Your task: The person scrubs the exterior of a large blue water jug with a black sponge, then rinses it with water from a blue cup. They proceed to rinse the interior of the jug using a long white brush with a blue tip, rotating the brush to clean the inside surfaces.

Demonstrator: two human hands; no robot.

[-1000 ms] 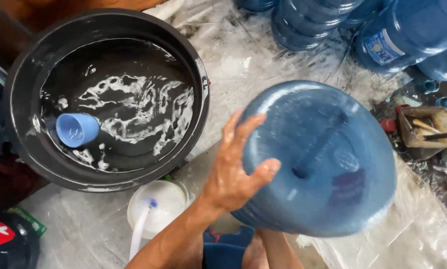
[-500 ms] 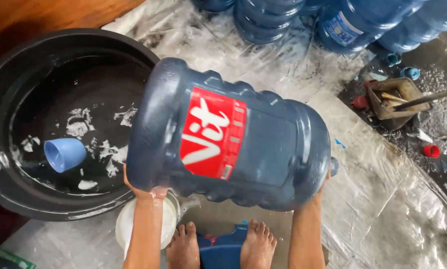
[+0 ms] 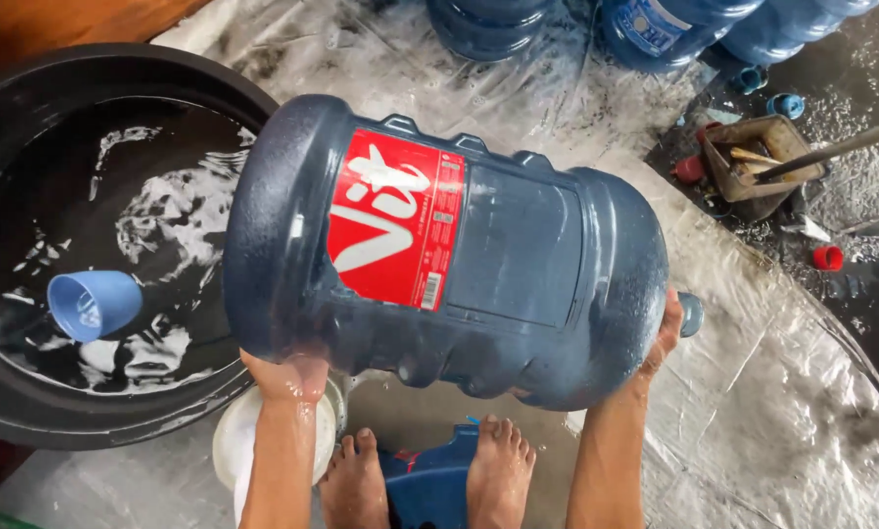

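Observation:
A large blue water jug (image 3: 498, 255) with a red label lies on its side in the air in front of me, neck pointing right. My left hand (image 3: 287, 372) grips the underside of its base end, fingers wet. My right hand (image 3: 666, 328) holds the shoulder end next to the neck. Below the jug my two bare feet rest on a small blue stool (image 3: 434, 485).
A big black tub (image 3: 28, 411) of soapy water with a floating blue cup (image 3: 92, 304) stands at left. A white lidded container (image 3: 234, 441) sits by my left foot. More blue jugs (image 3: 655, 24) line the top; a box of tools (image 3: 753, 162) and loose caps lie right.
The jug was upright-tilted with its base toward me a second ago; it now lies horizontal with the label up, and both hands hold its two ends.

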